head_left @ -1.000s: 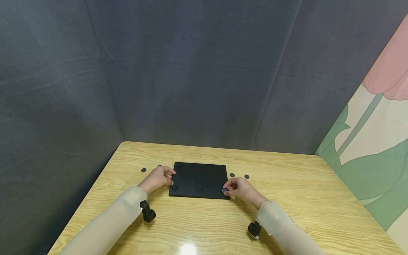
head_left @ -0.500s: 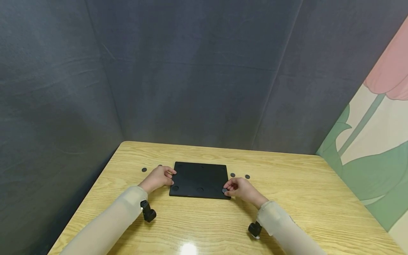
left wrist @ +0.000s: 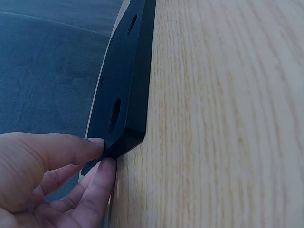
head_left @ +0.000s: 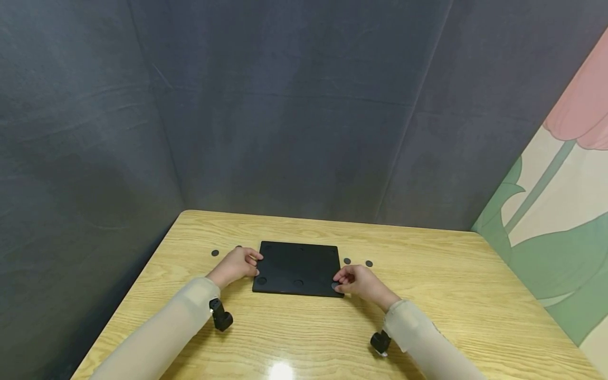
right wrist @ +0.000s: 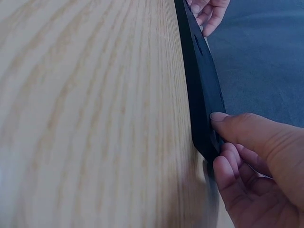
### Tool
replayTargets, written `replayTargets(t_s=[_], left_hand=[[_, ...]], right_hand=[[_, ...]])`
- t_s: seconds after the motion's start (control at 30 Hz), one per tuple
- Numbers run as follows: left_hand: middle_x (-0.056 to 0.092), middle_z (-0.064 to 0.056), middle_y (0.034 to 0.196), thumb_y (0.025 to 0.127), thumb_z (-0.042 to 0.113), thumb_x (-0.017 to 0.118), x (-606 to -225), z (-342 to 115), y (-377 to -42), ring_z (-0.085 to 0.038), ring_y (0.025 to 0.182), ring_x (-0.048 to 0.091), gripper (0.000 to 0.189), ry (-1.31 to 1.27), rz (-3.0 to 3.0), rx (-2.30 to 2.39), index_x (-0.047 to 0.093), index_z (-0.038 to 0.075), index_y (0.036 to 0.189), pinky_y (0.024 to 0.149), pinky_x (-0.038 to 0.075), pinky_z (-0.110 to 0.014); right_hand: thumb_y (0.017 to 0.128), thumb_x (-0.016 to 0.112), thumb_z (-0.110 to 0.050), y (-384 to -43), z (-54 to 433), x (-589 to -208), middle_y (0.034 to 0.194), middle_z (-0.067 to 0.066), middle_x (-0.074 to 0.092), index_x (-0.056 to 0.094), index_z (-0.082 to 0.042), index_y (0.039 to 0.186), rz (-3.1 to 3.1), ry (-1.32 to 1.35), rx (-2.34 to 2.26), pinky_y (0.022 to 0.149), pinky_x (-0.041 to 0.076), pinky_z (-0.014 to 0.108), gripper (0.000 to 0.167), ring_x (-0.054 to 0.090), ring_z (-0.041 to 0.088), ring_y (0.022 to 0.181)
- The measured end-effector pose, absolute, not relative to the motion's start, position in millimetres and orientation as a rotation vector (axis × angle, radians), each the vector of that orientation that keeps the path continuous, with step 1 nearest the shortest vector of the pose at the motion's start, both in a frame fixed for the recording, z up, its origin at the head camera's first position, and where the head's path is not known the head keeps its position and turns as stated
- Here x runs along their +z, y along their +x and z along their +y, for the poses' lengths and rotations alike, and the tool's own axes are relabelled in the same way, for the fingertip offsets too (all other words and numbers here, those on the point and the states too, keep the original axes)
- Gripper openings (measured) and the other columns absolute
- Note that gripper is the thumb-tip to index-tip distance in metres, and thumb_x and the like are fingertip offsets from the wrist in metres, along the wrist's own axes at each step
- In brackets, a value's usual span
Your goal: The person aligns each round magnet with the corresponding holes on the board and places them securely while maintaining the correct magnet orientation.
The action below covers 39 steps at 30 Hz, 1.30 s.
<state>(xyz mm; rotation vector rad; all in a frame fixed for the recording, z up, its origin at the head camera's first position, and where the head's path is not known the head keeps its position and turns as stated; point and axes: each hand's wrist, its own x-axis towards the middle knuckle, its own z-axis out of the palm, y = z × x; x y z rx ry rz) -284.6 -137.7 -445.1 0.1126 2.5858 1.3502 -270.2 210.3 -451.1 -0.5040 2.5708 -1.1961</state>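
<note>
A flat black rectangular board [head_left: 296, 266] with round recesses lies on the table, its front edge towards me. At its left side my left hand [head_left: 237, 264] pinches the edge; in the left wrist view the thumb is on top and the fingers [left wrist: 97, 187] are against the side. My right hand [head_left: 356, 279] is at the front right corner, thumb and fingers around a small dark disc [head_left: 334, 285] at the corner recess. In the right wrist view the right thumb rests on the board [right wrist: 197, 90] by that recess, and the disc is hardly visible.
Two dark discs [head_left: 347, 260] lie on the wooden table [head_left: 294, 338] right of the board. Another disc [head_left: 215, 253] lies to the left, with one more [head_left: 238, 246] partly behind the left hand. A dark cloth [head_left: 285, 132] hangs behind the table.
The disc at the right hand looked lighter and tilted before; it now appears darker and flatter against the corner recess. Both hands have stayed nearly in place.
</note>
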Motion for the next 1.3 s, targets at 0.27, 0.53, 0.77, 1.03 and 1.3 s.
replayTargets(t_s=[0.27, 0.53, 0.77, 1.03, 1.3], left_hand=[[0.06, -0.01, 0.095, 0.079, -0.001, 0.07, -442.0, -139.8, -282.2, -0.02, 0.081, 0.054, 0.036, 0.168, 2.568, 1.358, 0.067, 0.003, 0.115, 0.069, 0.046, -0.028], [0.059, -0.012, 0.098, 0.079, -0.001, 0.071, -443.4, -138.1, -283.6, -0.021, 0.082, 0.053, 0.037, 0.125, 2.571, 1.363, 0.067, 0.004, 0.116, 0.069, 0.045, -0.029], [0.059, -0.012, 0.096, 0.079, -0.002, 0.071, -443.0, -139.1, -284.3, -0.022, 0.082, 0.053, 0.037, 0.134, 2.559, 1.368, 0.067, 0.004, 0.115, 0.069, 0.046, -0.03], [0.059, -0.011, 0.095, 0.079, 0.001, 0.072, -445.8, -142.9, -286.1, -0.022, 0.08, 0.053, 0.036, 0.205, 2.56, 1.364, 0.067, 0.004, 0.115, 0.066, 0.046, -0.029], [0.059, -0.012, 0.098, 0.079, -0.002, 0.071, -443.3, -138.4, -282.6, -0.021, 0.082, 0.053, 0.038, 0.129, 2.579, 1.351, 0.067, 0.003, 0.117, 0.069, 0.046, -0.03]], right_hand=[[0.081, 0.075, -0.004, -269.0, 209.6, -450.4, 0.083, 0.004, 0.059, 0.066, 0.001, 0.094, 2.557, -0.492, -1.207, 0.064, 0.045, 0.02, 0.016, 0.052, 0.014, 0.075], [0.081, 0.075, -0.004, -269.6, 210.1, -451.2, 0.083, 0.004, 0.059, 0.066, 0.0, 0.094, 2.554, -0.498, -1.211, 0.064, 0.045, 0.02, 0.016, 0.051, 0.014, 0.075], [0.082, 0.075, -0.004, -269.9, 209.6, -450.8, 0.083, 0.004, 0.059, 0.066, 0.001, 0.094, 2.558, -0.51, -1.199, 0.063, 0.044, 0.02, 0.016, 0.051, 0.014, 0.075], [0.081, 0.075, -0.004, -269.4, 209.3, -450.6, 0.083, 0.004, 0.059, 0.066, 0.001, 0.094, 2.548, -0.481, -1.21, 0.063, 0.044, 0.02, 0.016, 0.05, 0.014, 0.075], [0.082, 0.074, -0.003, -269.8, 207.6, -447.8, 0.082, 0.004, 0.059, 0.067, 0.001, 0.094, 2.563, -0.481, -1.184, 0.063, 0.044, 0.02, 0.015, 0.051, 0.014, 0.074]])
